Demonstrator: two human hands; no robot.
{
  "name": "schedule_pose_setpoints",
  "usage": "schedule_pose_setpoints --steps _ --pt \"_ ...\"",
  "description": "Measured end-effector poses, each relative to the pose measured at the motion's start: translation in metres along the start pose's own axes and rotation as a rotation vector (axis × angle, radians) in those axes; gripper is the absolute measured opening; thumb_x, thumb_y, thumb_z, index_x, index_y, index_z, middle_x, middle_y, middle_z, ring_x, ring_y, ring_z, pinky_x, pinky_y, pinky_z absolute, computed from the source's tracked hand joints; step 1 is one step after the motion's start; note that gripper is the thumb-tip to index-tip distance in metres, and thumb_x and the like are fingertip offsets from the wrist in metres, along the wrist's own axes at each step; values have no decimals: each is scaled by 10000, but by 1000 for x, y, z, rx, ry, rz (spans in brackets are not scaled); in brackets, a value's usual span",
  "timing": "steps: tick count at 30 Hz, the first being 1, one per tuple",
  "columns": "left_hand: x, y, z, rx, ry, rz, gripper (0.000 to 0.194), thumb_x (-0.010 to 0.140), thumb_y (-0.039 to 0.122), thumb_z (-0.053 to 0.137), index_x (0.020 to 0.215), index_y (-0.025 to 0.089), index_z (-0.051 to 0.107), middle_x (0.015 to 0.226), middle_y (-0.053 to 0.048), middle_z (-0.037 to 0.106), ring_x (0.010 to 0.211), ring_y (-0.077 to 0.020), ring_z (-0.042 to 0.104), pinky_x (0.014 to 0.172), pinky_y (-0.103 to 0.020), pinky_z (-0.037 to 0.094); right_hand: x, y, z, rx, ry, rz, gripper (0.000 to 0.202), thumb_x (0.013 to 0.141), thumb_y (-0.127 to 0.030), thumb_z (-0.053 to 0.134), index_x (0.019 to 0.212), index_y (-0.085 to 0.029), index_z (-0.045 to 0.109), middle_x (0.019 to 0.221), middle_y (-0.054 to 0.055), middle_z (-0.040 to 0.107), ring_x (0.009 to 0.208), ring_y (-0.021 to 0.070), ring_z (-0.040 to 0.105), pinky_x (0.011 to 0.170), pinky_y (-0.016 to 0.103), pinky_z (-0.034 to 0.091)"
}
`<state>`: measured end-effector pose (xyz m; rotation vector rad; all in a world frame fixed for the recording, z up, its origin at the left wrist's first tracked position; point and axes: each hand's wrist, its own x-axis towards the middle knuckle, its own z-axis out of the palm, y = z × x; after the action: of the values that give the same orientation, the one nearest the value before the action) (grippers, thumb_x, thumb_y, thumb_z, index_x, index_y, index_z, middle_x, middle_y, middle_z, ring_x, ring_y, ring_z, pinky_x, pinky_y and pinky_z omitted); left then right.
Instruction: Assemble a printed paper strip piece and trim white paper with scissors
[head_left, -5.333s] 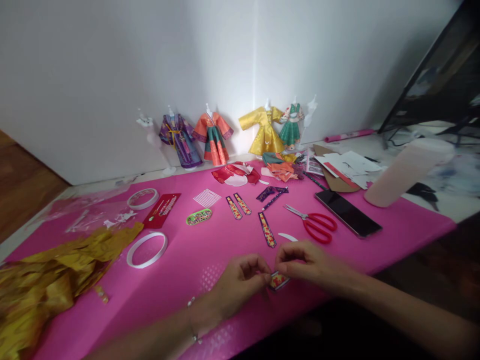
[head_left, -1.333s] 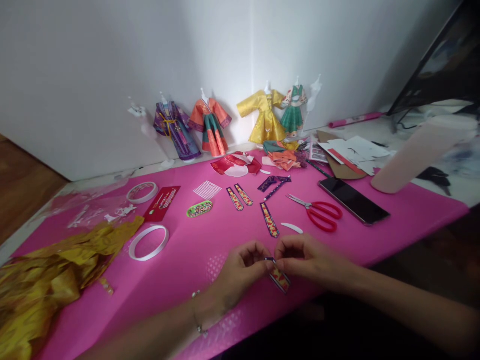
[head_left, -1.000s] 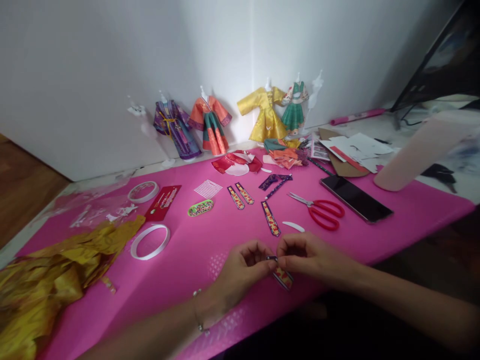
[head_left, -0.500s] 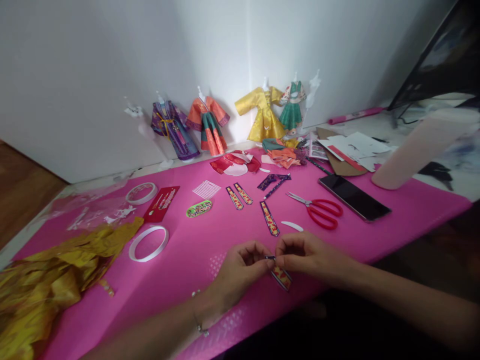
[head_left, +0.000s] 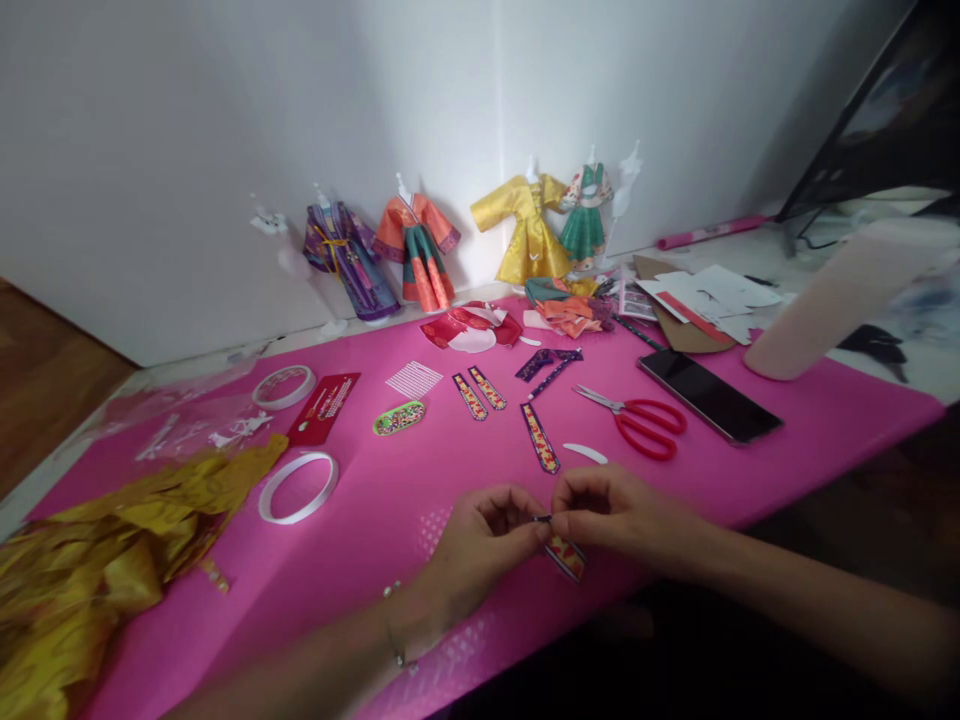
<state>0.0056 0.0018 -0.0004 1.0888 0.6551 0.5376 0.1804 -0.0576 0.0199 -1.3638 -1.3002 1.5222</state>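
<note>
Near the front edge of the pink table, my left hand [head_left: 491,535] and my right hand [head_left: 611,515] pinch the top end of a small patterned fabric strip [head_left: 566,556]. The strip is yellow and red with a dark and white border, and its pointed end hangs below the fingertips. Fingers hide its upper part. Just beyond my hands lies a similar strip [head_left: 540,438], with a curved white sliver [head_left: 585,453] beside it. Two shorter matching strips [head_left: 470,396] lie farther back. Red-handled scissors [head_left: 637,418] rest to the right, blades partly apart.
A black phone [head_left: 709,395] and a pale cylinder [head_left: 832,310] stand to the right. Tape rolls [head_left: 298,488], a red card [head_left: 324,410] and crumpled gold fabric [head_left: 112,560] lie left. Doll outfits on small stands [head_left: 416,240] line the wall behind fabric scraps [head_left: 566,310].
Almost nothing differs. Both hands keep their pinch on the patterned strip, and its hanging end has shifted very slightly to the right.
</note>
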Motion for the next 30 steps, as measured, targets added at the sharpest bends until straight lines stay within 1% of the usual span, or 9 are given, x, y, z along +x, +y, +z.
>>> schedule_pose_setpoints --steps 7,12,16,23,30 --pt "0 -1 -2 -23 -80 -32 355 615 381 886 688 135 641 622 1 658 578 -111 582 603 -234 420 0 0 -3 20 -36 -11 132 749 -309 609 720 -190 561 668 21 632 639 174 589 629 313 439" --pt "1 -2 -2 9 -46 -30 378 598 403 886 674 137 629 602 13 637 567 -102 555 592 -228 391 -1 0 -3 17 -46 -16 120 745 -293 619 720 -188 566 662 18 626 639 174 588 624 309 438" --pt "2 -2 -3 51 -5 -16 360 598 393 875 652 136 628 583 23 616 552 -89 517 569 -218 360 -1 2 -3 2 -36 -23 145 754 -312 633 731 -183 574 663 16 616 640 176 579 617 309 423" --pt "3 -3 -4 64 12 -20 283 631 328 842 655 136 635 585 24 616 550 -84 510 564 -216 357 2 4 -4 -41 -5 -12 195 760 -367 624 729 -183 566 653 -13 538 609 140 483 585 291 347" --pt "4 -4 -4 45 14 -17 280 631 333 835 648 140 633 577 32 614 542 -78 518 569 -210 374 4 5 -4 -51 -5 -16 208 735 -375 636 716 -178 573 642 -19 502 609 137 443 581 290 321"
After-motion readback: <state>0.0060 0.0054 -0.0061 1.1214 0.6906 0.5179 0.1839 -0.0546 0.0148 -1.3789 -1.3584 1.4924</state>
